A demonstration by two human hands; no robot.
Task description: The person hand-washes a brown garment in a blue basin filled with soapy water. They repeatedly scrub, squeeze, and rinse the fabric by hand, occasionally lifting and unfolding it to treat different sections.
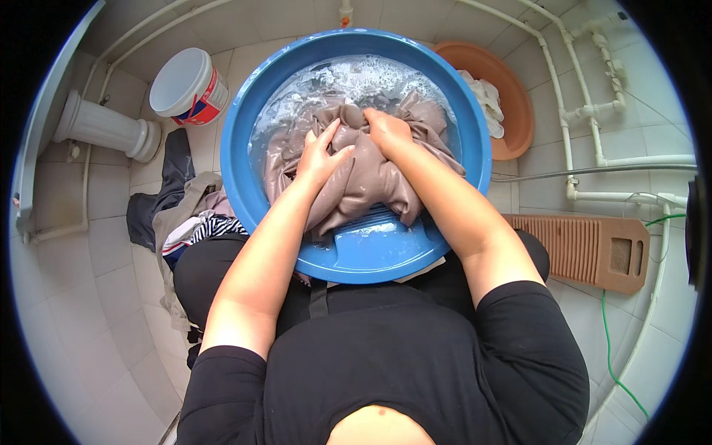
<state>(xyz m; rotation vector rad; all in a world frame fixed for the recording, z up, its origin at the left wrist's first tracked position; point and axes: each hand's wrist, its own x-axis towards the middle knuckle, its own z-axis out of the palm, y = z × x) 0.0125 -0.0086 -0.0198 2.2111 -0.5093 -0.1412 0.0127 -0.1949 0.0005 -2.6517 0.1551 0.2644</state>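
Observation:
A wet taupe cloth [363, 174], probably a garment, lies bunched in a large round blue basin [236, 148]. It rests partly in foamy water [363, 74] and partly over the ridged near slope of the basin. My left hand [320, 157] lies on the cloth's left side, fingers and thumb spread apart. Close to it on the right, my right hand [389, 132] is closed on a fold of the same cloth, its fingertips partly hidden in the fabric.
At the upper left stand a white bucket [182, 85] and a white pedestal [107, 126]. Clothes [185, 208] are heaped left of the basin. To the right are an orange-brown basin [519, 111] holding white cloth [483, 102], a brown washboard [578, 248], white pipes [567, 148] and a green hose [610, 348].

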